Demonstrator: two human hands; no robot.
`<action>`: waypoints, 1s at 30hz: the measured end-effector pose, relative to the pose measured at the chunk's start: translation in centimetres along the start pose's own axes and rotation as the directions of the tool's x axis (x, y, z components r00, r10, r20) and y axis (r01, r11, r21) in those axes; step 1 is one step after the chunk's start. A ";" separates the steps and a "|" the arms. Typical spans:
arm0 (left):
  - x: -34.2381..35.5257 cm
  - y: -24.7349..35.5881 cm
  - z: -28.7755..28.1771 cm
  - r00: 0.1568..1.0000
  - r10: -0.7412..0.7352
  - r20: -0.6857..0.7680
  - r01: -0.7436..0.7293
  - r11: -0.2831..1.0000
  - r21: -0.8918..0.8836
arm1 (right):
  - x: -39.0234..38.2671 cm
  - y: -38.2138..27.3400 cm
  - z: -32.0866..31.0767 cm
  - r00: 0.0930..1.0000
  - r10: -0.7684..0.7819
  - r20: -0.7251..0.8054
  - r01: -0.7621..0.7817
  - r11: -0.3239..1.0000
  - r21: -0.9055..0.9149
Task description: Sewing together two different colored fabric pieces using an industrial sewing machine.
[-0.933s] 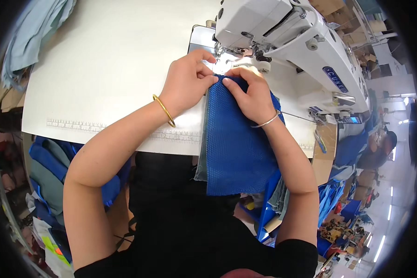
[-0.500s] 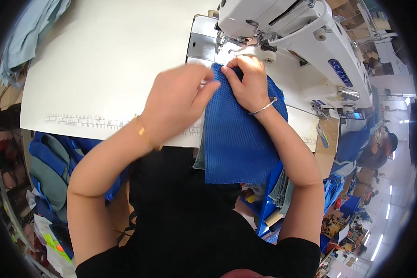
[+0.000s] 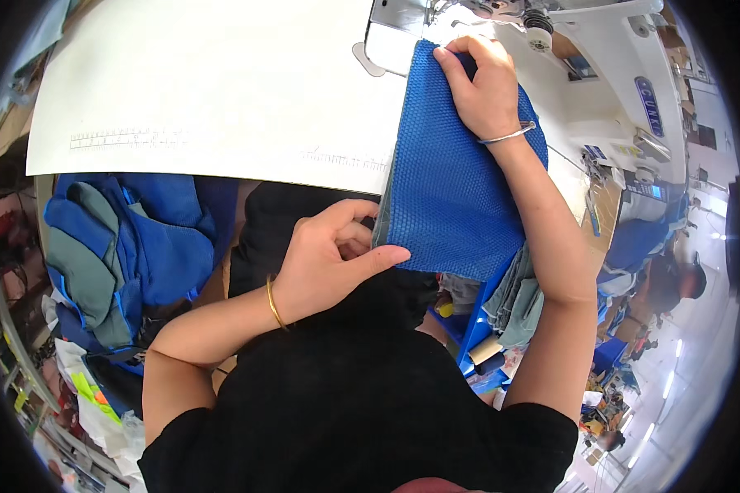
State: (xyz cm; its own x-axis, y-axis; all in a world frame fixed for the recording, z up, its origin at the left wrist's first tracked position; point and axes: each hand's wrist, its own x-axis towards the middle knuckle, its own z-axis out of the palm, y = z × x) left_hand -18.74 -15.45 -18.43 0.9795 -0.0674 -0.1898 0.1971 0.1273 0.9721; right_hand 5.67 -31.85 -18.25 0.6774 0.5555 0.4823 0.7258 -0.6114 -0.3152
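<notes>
The blue mesh fabric is light and limp; left hand pinches its lower edge, right hand presses its top flat.

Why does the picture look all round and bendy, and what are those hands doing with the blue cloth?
The camera sits on a person's head and looks down, so you see their own arms from above. Its lens is very wide, which bends straight edges near the rim. The left hand pinches the near edge of a blue mesh cloth, down by the person's lap. The right hand presses the far end of the cloth flat, close to the white sewing machine. The cloth lies over the edge of a white table. Each wrist wears a thin bangle. On the left, beside the table, lies a pile of blue and grey cloth.
</notes>
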 end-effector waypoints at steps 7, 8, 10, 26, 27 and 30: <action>-0.2 -0.1 0.5 0.973 -0.219 0.068 0.229 0.936 -0.267 | 0.0 -0.2 -0.2 1.000 0.010 0.012 -0.010 0.999 -0.033; -0.3 0.0 0.5 0.975 -0.211 0.066 0.221 0.936 -0.275 | 0.0 -0.2 -0.3 1.000 0.006 0.019 -0.006 0.999 -0.044; -0.4 0.3 0.6 0.950 -0.295 0.098 0.311 0.917 -0.251 | 0.0 -0.2 -0.3 1.000 0.009 0.024 -0.007 0.999 -0.048; -0.3 -0.5 0.3 0.943 -0.279 0.184 0.323 0.901 -0.289 | 0.8 -0.6 -0.7 0.997 0.076 0.014 -0.077 0.997 0.021; -0.2 -0.4 0.3 0.940 -0.281 0.192 0.325 0.910 -0.259 | 0.9 -0.5 -0.9 0.993 0.102 0.060 -0.105 0.993 0.059; 0.3 0.1 0.2 0.951 -0.246 0.187 0.290 0.920 -0.263 | 1.3 -0.5 -1.0 0.970 0.215 0.114 -0.226 0.970 0.092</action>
State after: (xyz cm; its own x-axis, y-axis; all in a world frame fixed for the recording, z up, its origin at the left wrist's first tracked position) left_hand -18.46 -15.69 -18.41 0.8752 -0.2806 -0.3941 0.4764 0.3581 0.8030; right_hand 6.08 -31.45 -16.64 0.8266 0.4715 0.3073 0.5622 -0.6665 -0.4896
